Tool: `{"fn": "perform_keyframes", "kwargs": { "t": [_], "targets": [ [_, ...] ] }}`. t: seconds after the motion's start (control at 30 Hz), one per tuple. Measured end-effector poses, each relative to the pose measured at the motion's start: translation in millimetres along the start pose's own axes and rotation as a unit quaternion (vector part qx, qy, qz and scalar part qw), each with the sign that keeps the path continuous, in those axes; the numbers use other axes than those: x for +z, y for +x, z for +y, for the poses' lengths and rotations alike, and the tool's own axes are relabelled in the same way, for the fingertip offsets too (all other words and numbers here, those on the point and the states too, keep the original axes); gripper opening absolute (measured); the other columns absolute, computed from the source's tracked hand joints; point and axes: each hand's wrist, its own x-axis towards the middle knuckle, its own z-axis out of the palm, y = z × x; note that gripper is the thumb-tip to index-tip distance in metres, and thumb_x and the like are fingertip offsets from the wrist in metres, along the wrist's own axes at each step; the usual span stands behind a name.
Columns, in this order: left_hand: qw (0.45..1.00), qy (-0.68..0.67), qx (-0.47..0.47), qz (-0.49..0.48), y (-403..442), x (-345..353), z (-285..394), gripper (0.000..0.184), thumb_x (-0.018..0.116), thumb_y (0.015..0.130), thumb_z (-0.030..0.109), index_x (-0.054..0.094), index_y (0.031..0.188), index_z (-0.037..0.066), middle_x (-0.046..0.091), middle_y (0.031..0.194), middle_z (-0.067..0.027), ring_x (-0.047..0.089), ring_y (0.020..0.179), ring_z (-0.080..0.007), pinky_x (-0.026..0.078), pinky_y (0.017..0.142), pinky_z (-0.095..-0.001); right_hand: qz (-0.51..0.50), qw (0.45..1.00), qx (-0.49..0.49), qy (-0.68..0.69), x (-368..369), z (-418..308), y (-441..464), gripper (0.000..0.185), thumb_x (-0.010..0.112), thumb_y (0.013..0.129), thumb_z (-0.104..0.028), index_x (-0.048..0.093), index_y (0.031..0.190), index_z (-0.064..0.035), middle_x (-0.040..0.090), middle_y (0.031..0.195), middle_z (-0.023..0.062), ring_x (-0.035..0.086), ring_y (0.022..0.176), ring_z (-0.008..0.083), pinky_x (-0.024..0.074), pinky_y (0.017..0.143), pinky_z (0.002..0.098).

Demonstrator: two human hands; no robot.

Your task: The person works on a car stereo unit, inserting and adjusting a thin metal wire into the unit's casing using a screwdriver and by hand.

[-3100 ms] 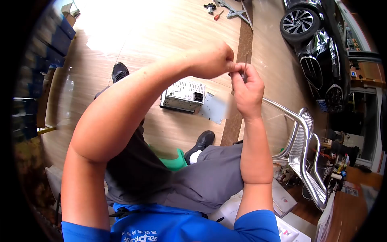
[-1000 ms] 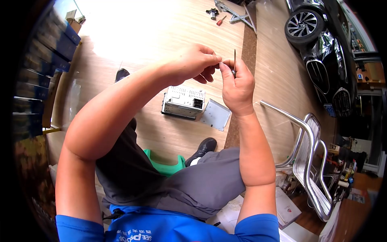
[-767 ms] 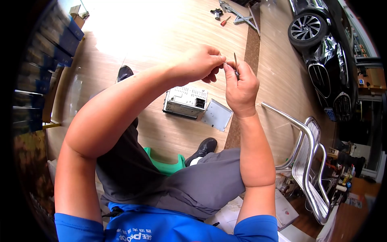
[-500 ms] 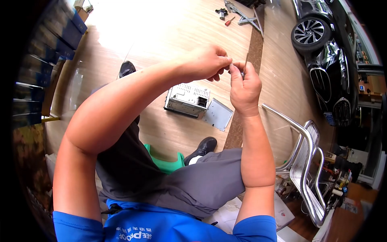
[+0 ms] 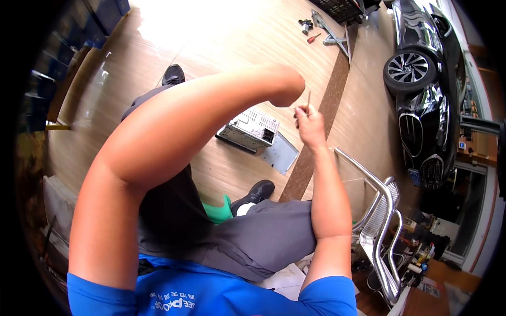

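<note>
My right hand (image 5: pixel 311 128) is closed, with a thin rod (image 5: pixel 309 98) sticking up out of its fingers; the rest of that tool is hidden in the grip. Close above and to the left is my left hand (image 5: pixel 289 88), bent down at the wrist so that its fingers are out of sight. Below the hands on the floor sits a silver metal car stereo unit (image 5: pixel 252 128) with vent slots and a dark connector socket. A flat metal cover plate (image 5: pixel 280 155) lies beside it, partly hidden by the unit.
A green stool (image 5: pixel 217 211) is between my legs. Steel bench seating (image 5: pixel 375 224) stands at the right, a black car (image 5: pixel 421 116) beyond it. A red-handled screwdriver (image 5: pixel 313 38), a metal bracket (image 5: pixel 333 39) and a black crate (image 5: pixel 337 8) are on the floor ahead.
My hands were together at the fingertips; my left hand has bent down at the wrist, hiding its fingers. My right hand has moved lower and left. The view has shifted.
</note>
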Motion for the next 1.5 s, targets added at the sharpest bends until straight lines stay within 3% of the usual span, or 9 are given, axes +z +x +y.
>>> {"fn": "perform_keyframes", "kwargs": {
  "t": [0.07,0.13,0.2,0.37,0.47,0.5,0.67,1.2,1.5],
  "targets": [
    [0.999,0.014,0.006,-0.045,2,-1,-3,0.022,0.066,0.088,0.022,0.071,0.094,0.001,0.07,0.09,-0.0193,0.068,0.091,-0.0352,0.053,0.077,-0.0439,-0.024,0.996,0.014,-0.083,25,17,2,0.017,0.059,0.094,-0.016,0.064,0.094,0.0006,0.065,0.075,0.0053,0.058,0.06,0.011,0.0474,0.056,0.0273],
    [0.999,0.004,0.006,-0.053,0,-6,-3,0.021,0.066,0.088,0.021,0.073,0.092,0.001,0.071,0.093,-0.0191,0.068,0.091,-0.0345,0.053,0.078,-0.0435,-0.046,0.984,-0.089,-0.15,54,24,-3,0.017,0.059,0.091,-0.015,0.065,0.091,0.0011,0.068,0.077,0.0125,0.063,0.065,0.0188,0.05,0.063,0.0331],
    [1.0,-0.006,0.01,-0.029,-1,-8,-4,0.019,0.065,0.087,0.018,0.073,0.089,0.001,0.071,0.093,-0.0191,0.068,0.091,-0.0347,0.053,0.078,-0.0434,-0.105,0.983,-0.066,-0.133,79,14,-9,0.016,0.06,0.087,-0.014,0.064,0.09,0.0006,0.066,0.083,0.0226,0.065,0.079,0.0369,0.0505,0.073,0.0425],
    [0.999,-0.018,0.002,-0.028,-14,-24,4,0.015,0.062,0.082,0.008,0.074,0.089,0.002,0.071,0.093,-0.0189,0.069,0.09,-0.0334,0.054,0.078,-0.042,-0.161,0.95,-0.179,-0.199,135,41,1,0.018,0.06,0.091,-0.016,0.062,0.1,-0.0008,0.066,0.097,0.0233,0.063,0.094,0.0388,0.0493,0.082,0.0449],
    [1.0,-0.021,0.011,-0.021,-24,-30,8,0.019,0.062,0.076,0.001,0.075,0.09,0.002,0.071,0.093,-0.0185,0.069,0.091,-0.0321,0.054,0.078,-0.0413,-0.164,0.943,-0.192,-0.216,143,25,1,0.022,0.059,0.091,-0.016,0.062,0.108,-0.0015,0.064,0.106,0.0254,0.06,0.104,0.0394,0.0473,0.091,0.0464],
    [0.999,-0.016,0.021,-0.023,-25,-31,8,0.019,0.063,0.075,0.0,0.075,0.09,0.002,0.071,0.093,-0.0185,0.069,0.091,-0.0318,0.054,0.078,-0.0412,-0.181,0.95,-0.157,-0.199,145,24,2,0.03,0.056,0.092,-0.015,0.059,0.12,-0.0037,0.06,0.12,0.0265,0.055,0.115,0.0403,0.0443,0.098,0.0474],
    [0.999,-0.029,0.019,-0.017,-33,-37,2,0.018,0.063,0.074,-0.001,0.075,0.088,0.001,0.071,0.092,-0.0185,0.069,0.09,-0.0316,0.054,0.078,-0.0409,-0.165,0.944,-0.172,-0.227,156,43,18,0.041,0.051,0.094,-0.016,0.049,0.134,-0.0066,0.053,0.132,0.0255,0.051,0.121,0.0423,0.0423,0.1,0.0484],
    [0.998,-0.035,0.0,-0.043,-33,-38,-3,0.023,0.066,0.077,0.002,0.076,0.098,0.006,0.071,0.101,-0.0159,0.067,0.098,-0.0322,0.052,0.083,-0.0427,-0.18,0.935,-0.179,-0.248,164,40,23,0.043,0.046,0.094,-0.015,0.047,0.137,-0.0094,0.053,0.133,0.0257,0.049,0.124,0.0431,0.0422,0.101,0.0474],
    [0.999,-0.012,0.033,-0.023,-33,-36,-3,0.017,0.066,0.072,0.0,0.075,0.086,0.002,0.072,0.09,-0.0165,0.069,0.086,-0.0307,0.055,0.075,-0.0405,-0.193,0.929,-0.161,-0.271,166,28,24,0.048,0.046,0.095,-0.024,0.044,0.142,-0.0125,0.048,0.14,0.0238,0.047,0.128,0.0415,0.0415,0.101,0.0473]
  ]
}}
